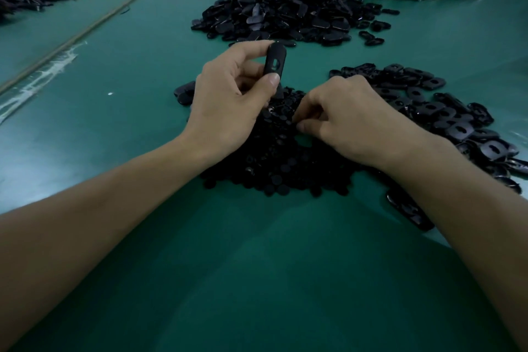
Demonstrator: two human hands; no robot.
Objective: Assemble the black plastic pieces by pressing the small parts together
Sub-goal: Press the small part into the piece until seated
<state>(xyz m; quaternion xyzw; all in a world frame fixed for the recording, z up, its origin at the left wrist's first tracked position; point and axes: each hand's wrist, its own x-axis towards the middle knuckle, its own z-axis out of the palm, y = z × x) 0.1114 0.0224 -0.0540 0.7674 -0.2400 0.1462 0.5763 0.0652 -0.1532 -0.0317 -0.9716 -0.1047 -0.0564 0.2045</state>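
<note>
Pinching a black oval piece (275,61) upright between thumb and forefinger, the left hand (228,100) sits just above the middle of the frame. Right of it, the right hand (343,120) dips into a heap of small round parts (274,163), its fingers (307,113) curled tight; I cannot tell whether they grasp one. More slotted pieces (445,117) lie at the right edge, and a larger black pile (280,14) rises at top centre of the green surface (257,266).
</note>
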